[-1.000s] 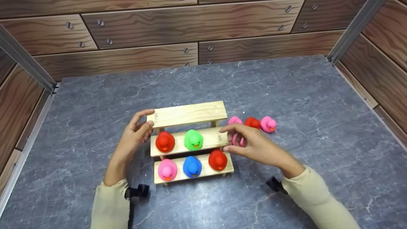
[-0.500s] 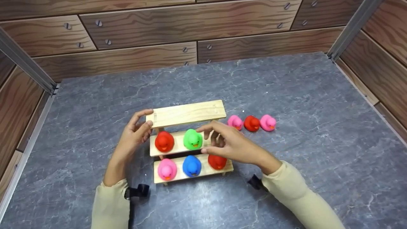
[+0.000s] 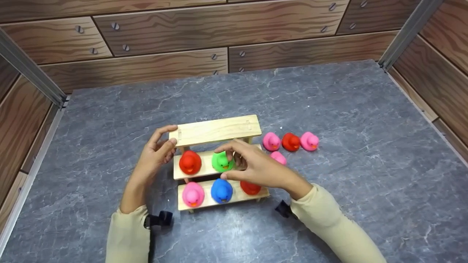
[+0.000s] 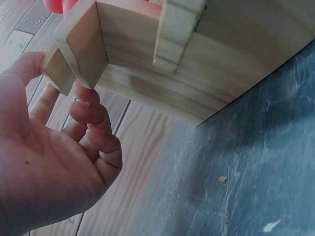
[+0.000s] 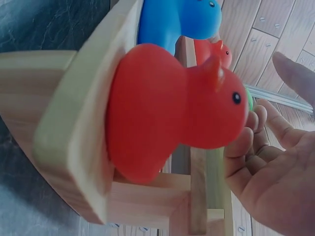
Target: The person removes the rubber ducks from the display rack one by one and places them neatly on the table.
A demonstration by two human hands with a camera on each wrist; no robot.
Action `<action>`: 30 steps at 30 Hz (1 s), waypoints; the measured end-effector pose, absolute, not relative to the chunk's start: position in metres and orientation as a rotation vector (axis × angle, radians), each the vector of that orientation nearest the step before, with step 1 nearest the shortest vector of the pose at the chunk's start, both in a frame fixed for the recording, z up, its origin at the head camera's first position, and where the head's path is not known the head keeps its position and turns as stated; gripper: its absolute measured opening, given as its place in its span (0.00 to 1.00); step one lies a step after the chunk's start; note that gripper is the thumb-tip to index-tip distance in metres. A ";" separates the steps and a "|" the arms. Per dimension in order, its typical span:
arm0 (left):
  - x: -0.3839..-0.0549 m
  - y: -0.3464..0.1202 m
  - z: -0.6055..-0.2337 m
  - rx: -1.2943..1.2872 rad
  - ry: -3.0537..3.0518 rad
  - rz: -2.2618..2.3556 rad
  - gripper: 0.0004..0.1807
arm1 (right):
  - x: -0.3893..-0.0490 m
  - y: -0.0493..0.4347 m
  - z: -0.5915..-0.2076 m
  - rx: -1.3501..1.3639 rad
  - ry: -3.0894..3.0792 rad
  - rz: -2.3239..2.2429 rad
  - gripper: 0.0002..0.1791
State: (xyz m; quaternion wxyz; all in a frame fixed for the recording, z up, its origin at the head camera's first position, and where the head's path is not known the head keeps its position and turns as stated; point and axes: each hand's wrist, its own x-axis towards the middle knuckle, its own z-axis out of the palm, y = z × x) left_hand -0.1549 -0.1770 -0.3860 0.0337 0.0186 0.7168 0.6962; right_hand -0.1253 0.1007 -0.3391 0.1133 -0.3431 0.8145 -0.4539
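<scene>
A three-tier wooden stand point(image 3: 215, 132) bears rubber ducks. Its top end is pinched by my left hand point(image 3: 157, 149), thumb above and fingers at the edge; the left wrist view shows the board point(image 4: 81, 44) between them. My right hand point(image 3: 256, 164) is over the middle tier, thumb and index finger spread apart around the green duck point(image 3: 220, 162), partly covering it. Left of that duck sits a red duck point(image 3: 190, 162). Along the bottom tier are a pink duck point(image 3: 193, 194), a blue duck point(image 3: 221, 190) and a red duck point(image 3: 250, 188), partly behind my right hand.
Right of the stand on the grey marbled tabletop point(image 3: 347, 120) are a pink duck point(image 3: 271, 141), a red duck point(image 3: 291, 141) and another pink duck point(image 3: 309, 141). One more pink duck point(image 3: 278, 158) shows behind my right hand. Wood-patterned walls point(image 3: 219, 29) enclose the table.
My right hand has moved left from the right end of the middle tier to the green duck, uncovering the ducks on the table. My left hand has stayed on the stand.
</scene>
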 end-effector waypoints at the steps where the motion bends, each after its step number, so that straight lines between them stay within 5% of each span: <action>1: -0.155 -0.177 -0.386 0.060 2.205 2.141 0.18 | -0.126 0.101 -0.340 -1.002 2.390 -1.334 0.26; 30: -0.156 -0.177 -0.387 0.039 2.184 2.149 0.17 | -0.130 0.104 -0.350 -0.868 2.414 -1.334 0.29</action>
